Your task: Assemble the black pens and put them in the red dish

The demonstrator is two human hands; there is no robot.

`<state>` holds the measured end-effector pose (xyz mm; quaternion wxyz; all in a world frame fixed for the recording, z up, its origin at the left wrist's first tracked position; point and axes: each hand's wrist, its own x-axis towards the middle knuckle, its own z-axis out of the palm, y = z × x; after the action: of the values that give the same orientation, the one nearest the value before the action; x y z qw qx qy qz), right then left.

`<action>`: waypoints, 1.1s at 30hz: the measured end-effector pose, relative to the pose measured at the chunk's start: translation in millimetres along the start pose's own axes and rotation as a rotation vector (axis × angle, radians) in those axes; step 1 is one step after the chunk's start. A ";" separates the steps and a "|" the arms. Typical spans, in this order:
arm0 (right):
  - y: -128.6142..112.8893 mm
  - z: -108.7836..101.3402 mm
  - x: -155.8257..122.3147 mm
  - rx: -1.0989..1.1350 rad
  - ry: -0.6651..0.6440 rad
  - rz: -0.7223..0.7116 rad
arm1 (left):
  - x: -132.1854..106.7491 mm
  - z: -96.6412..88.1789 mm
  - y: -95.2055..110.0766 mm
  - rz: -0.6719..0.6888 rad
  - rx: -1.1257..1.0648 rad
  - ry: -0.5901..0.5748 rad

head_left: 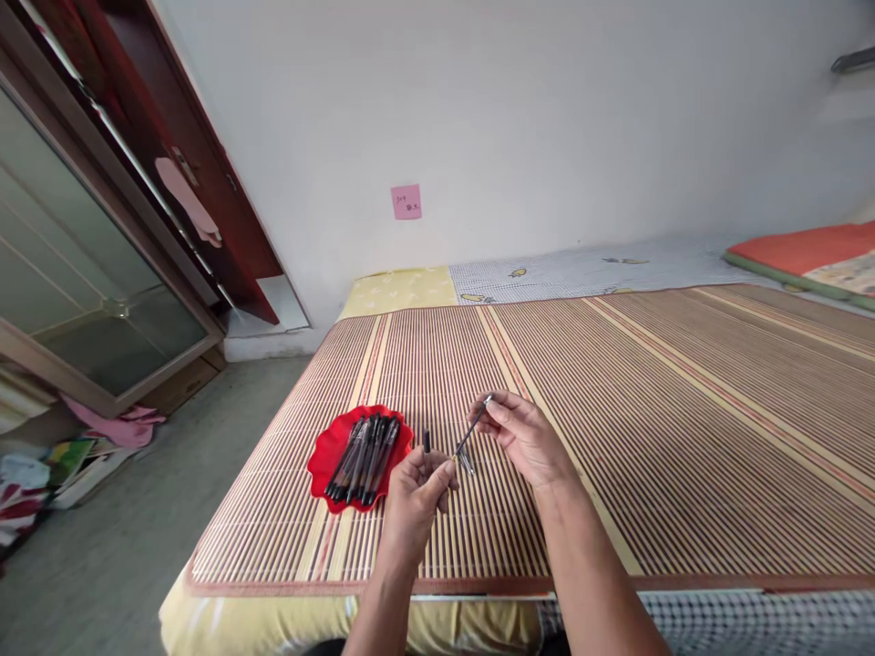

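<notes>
A thin dark pen refill (470, 432) slants between my two hands above the bamboo mat (437, 364). My right hand (523, 437) pinches its upper, whitish end between thumb and fingers. The lower, yellowish end meets the closed thumb and fingertips of my left hand (418, 492). A short black pen part (427, 442) sticks up from the fingers of that same hand. Just behind the refill, small clear and shiny pieces (467, 461) appear on the mat; their exact kind is unclear. Left of my left hand, a red wavy-edged plate (320, 460) holds several black pens (365, 456).
The mat covers a bed with yellow and checked bedding (547, 269). A folded orange and green quilt (807, 255) lies at the far right. A pink note (406, 202) is stuck to the white wall. At left are a glass-paned door (82, 264) and grey floor (157, 519).
</notes>
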<state>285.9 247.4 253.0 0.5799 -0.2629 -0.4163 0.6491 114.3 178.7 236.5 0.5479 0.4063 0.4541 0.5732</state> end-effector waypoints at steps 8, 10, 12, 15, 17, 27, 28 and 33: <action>3.8 -4.5 4.1 0.009 0.151 0.042 | -1.2 -1.2 4.9 0.034 -0.040 -0.008; 5.6 -4.5 4.7 -0.010 0.131 0.070 | -0.1 -3.0 2.6 0.025 -0.062 -0.013; 6.3 -2.6 4.5 -0.025 0.114 0.093 | 0.6 -4.6 0.5 0.029 -0.087 -0.012; 4.8 1.8 3.2 -0.041 0.098 0.125 | 1.0 -6.2 -0.5 0.040 -0.120 0.023; 2.6 4.1 2.1 -0.047 0.096 0.136 | 1.3 -6.6 -0.2 0.048 -0.138 0.054; 3.5 4.1 1.2 -0.080 0.094 0.185 | 1.5 -5.9 -1.9 0.065 -0.145 0.089; 5.0 3.0 1.5 -0.076 0.093 0.185 | 0.9 -5.5 -2.2 0.064 -0.140 0.067; 9.2 -2.0 2.3 -0.073 0.095 0.182 | -2.1 -0.9 -5.9 0.052 -0.104 -0.007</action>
<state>282.2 250.3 244.6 0.5278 -0.3510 -0.3861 0.6702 115.1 176.5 230.6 0.5547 0.3912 0.4110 0.6086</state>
